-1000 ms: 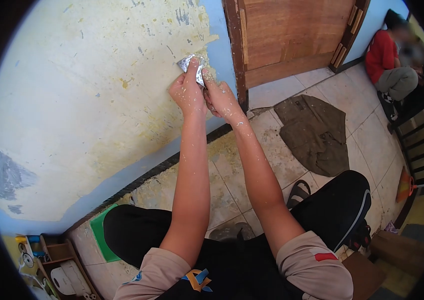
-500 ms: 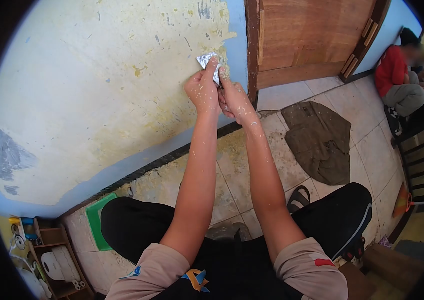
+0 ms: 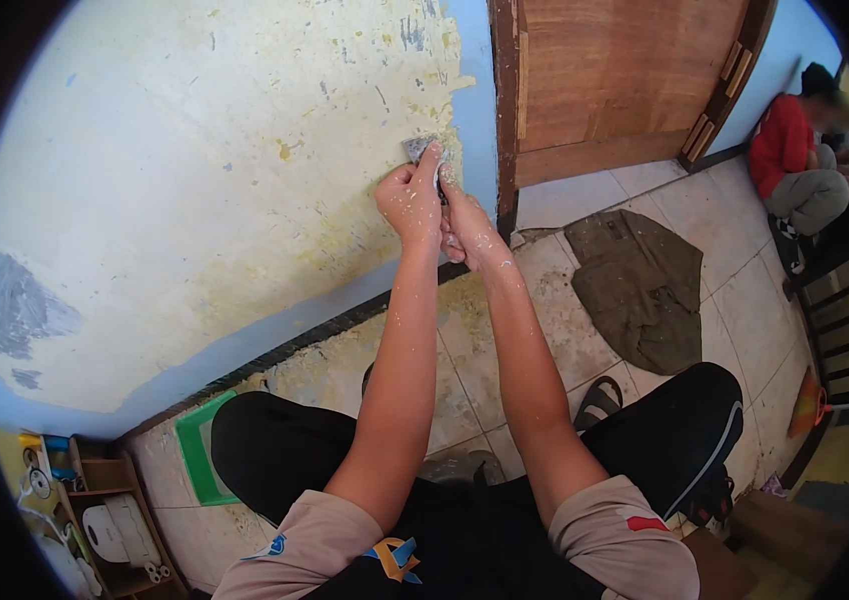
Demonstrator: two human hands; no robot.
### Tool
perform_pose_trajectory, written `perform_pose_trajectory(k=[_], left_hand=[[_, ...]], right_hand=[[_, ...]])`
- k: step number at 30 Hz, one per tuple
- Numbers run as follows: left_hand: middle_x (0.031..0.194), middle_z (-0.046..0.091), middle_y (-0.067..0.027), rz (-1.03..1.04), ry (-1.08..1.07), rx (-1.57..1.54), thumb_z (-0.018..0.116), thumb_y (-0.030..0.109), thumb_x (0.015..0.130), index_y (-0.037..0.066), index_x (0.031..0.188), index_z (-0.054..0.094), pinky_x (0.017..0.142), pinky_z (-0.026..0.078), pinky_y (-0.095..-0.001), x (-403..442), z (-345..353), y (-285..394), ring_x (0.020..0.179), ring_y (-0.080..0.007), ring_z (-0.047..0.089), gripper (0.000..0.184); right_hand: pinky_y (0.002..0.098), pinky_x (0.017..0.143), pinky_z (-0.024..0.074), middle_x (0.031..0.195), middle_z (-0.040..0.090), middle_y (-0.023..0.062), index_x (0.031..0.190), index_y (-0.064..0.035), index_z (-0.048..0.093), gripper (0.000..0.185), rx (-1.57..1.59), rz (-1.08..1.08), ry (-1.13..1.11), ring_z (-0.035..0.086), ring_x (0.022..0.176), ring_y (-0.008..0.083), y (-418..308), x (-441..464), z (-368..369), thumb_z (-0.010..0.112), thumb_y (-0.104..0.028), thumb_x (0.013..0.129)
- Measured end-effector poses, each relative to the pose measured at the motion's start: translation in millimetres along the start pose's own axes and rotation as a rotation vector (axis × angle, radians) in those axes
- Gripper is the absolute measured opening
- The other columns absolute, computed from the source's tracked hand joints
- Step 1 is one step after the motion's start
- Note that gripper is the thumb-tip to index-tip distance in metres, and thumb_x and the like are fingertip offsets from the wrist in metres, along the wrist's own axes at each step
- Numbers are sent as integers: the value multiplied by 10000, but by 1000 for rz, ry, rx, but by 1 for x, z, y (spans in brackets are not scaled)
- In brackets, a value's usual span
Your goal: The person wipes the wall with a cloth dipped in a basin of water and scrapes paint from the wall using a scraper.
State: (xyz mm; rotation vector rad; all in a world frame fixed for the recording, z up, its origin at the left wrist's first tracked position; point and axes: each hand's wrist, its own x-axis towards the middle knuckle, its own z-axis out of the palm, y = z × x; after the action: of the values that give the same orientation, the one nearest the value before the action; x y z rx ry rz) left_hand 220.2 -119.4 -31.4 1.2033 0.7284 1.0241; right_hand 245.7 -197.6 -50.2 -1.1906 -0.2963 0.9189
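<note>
Both of my hands grip a metal scraper [image 3: 419, 150] against the wall [image 3: 205, 190], close to the edge where pale bared surface meets blue paint. My left hand [image 3: 412, 205] is closed, its thumb pressed along the blade. Beside it, my right hand [image 3: 469, 228] is wrapped round the tool's lower part; the handle is mostly hidden by the fingers. Pale flecks cover both hands and wrists. Patches of yellow and grey mark the scraped wall.
A brown wooden door [image 3: 615, 80] stands right of the wall. Brown cloth [image 3: 640, 290] lies on the tiled floor. A person in red [image 3: 783, 145] sits at the far right. A green tray [image 3: 192, 455] and a wooden shelf [image 3: 105, 475] are at lower left.
The wall and door have shifted right in view since the first frame. My hands and the scraper have moved slightly down the wall since the middle frame, and the blade looks tilted differently.
</note>
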Motion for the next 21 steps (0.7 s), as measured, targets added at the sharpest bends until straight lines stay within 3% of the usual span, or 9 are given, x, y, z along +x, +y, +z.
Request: perform_pose_trajectory(k=[3, 6, 9, 12, 17, 21], left_hand=[[515, 482, 20, 14, -1, 6, 828, 204, 837, 20, 586, 583, 391, 270, -280, 3, 1, 1, 408, -75, 366, 396], [499, 479, 11, 59, -1, 16, 840, 244, 817, -2, 540, 571, 444, 333, -301, 8, 9, 5, 456, -86, 380, 458], [502, 485, 9, 12, -19, -57, 844, 248, 817, 1, 541, 574, 429, 322, -292, 7, 18, 14, 449, -81, 373, 458], [510, 490, -2, 10, -27, -115, 831, 214, 835, 20, 608, 590, 342, 264, -281, 5, 17, 6, 351, -82, 353, 384], [549, 526, 0, -120, -15, -156, 823, 191, 845, 32, 608, 588, 402, 313, -270, -12, 6, -26, 424, -81, 419, 370], [567, 539, 0, -64, -9, -117, 822, 180, 846, 35, 607, 588, 428, 324, -267, -4, 8, -29, 459, -81, 440, 364]], right_hand=[[273, 301, 210, 454, 317, -41, 559, -155, 375, 692, 28, 2, -26, 274, 325, 98, 1, 7, -1, 416, -717, 961], [271, 302, 211, 457, 321, -41, 562, -150, 385, 694, 14, -17, -14, 277, 324, 99, -10, 9, -2, 420, -719, 959], [248, 295, 192, 445, 325, -45, 577, -147, 389, 667, 2, -73, -14, 258, 317, 77, -23, 6, -2, 399, -664, 998], [247, 301, 198, 443, 325, -44, 557, -143, 385, 689, -18, -111, 29, 256, 318, 78, -18, 5, -3, 407, -683, 986], [254, 303, 207, 437, 324, -43, 545, -144, 389, 709, -63, -40, 76, 270, 316, 83, 14, 5, -20, 422, -717, 961], [259, 298, 204, 422, 316, -40, 535, -148, 389, 714, -46, 21, -4, 276, 303, 90, 7, 0, -22, 426, -724, 955]])
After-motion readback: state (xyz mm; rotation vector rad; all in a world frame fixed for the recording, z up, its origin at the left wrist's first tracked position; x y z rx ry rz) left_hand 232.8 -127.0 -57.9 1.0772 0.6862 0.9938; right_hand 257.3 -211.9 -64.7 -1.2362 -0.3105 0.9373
